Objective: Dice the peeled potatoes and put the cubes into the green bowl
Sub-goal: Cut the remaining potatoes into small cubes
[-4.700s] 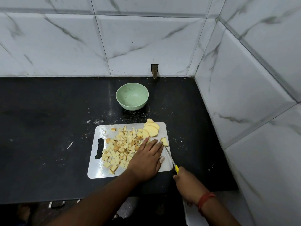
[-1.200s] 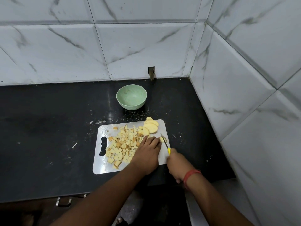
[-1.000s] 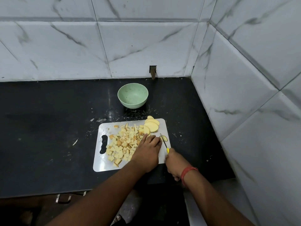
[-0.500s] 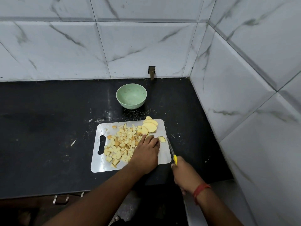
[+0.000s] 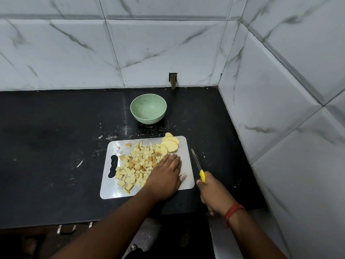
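Head view shows the potato cubes [image 5: 137, 165] heaped across the middle of the white cutting board [image 5: 112, 189]: small pale-yellow dice, uneven in size, several with browner faces (mostly near the centre of the pile). At the board's far right corner lie the potato slices [image 5: 170, 144], smooth rounded pieces overlapping one another, the outermost hanging just over the far edge. The left hand [image 5: 165, 176] rests flat on the board against the right side of the cubes, fingers straight and together, tips just short of the slices. The right hand [image 5: 214, 193] grips the yellow handle of the knife [image 5: 197, 166], whose blade points away along the board's right edge, just off it, over the black counter [image 5: 46, 146]. The green bowl [image 5: 148, 109] stands beyond the board's far edge, apart from it, with no cubes inside. White marble-patterned tiles [image 5: 158, 47] rise behind and to the right.
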`<act>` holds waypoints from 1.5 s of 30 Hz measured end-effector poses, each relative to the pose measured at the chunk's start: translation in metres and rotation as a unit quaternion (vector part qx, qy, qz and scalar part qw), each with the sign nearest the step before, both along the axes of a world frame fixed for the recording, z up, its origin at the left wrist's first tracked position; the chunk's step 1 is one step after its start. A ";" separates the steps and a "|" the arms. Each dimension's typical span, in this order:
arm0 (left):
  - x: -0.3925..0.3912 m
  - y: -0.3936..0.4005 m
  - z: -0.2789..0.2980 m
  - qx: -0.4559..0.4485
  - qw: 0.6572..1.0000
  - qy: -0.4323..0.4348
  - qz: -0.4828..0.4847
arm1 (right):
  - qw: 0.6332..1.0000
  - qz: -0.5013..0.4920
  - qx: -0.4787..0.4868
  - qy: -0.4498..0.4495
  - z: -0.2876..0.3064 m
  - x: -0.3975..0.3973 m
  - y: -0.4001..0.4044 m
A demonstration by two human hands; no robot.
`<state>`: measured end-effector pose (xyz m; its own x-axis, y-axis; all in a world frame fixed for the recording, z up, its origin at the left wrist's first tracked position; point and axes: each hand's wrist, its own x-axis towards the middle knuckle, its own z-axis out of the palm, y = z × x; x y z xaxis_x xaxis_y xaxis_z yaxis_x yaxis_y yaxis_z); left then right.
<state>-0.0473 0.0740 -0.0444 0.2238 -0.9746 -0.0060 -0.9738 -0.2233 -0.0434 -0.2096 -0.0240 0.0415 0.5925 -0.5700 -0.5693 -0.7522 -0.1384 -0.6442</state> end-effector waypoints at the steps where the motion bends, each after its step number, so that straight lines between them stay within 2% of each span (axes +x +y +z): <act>1: 0.003 0.003 0.000 -0.015 1.000 0.002 -0.002 | 1.000 0.002 -0.001 -0.001 -0.001 0.002 -0.001; 3: 0.008 0.007 0.004 -0.053 0.999 0.013 -0.008 | 1.000 0.006 0.002 -0.005 0.000 0.005 -0.003; 6: 0.015 0.009 0.015 -0.088 0.995 0.024 0.050 | 1.000 0.019 0.003 -0.006 0.000 0.012 -0.004; 11: 0.035 0.012 0.022 -0.019 0.992 0.009 0.124 | 1.000 0.022 0.007 -0.013 0.000 0.022 -0.006; 16: 0.043 0.014 0.020 -0.002 0.994 -0.013 0.112 | 0.999 0.041 0.012 -0.016 0.001 0.027 -0.004; 26: 0.039 0.010 0.023 -0.126 0.986 0.050 0.102 | 0.999 0.037 0.002 -0.010 -0.005 0.032 -0.006; 31: 0.008 -0.012 0.028 -0.165 0.978 0.103 0.072 | 0.999 -0.024 -0.004 -0.048 -0.006 0.028 -0.012; 35: -0.016 -0.024 0.017 -0.129 0.989 0.064 0.039 | 0.996 -0.072 0.009 -0.058 -0.009 0.025 -0.017; 39: -0.019 -0.019 0.008 -0.094 0.994 0.021 0.050 | 0.995 -0.081 0.019 -0.062 -0.011 0.018 -0.017; 45: -0.014 -0.007 0.004 -0.130 0.991 0.013 0.022 | 0.995 -0.076 0.027 -0.054 -0.011 0.015 -0.014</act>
<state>-0.0612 0.0666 -0.0401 0.2690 -0.9331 0.2386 -0.9629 -0.2658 0.0461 -0.1942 -0.0376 0.0305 0.5609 -0.6285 -0.5388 -0.6873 0.0093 -0.7263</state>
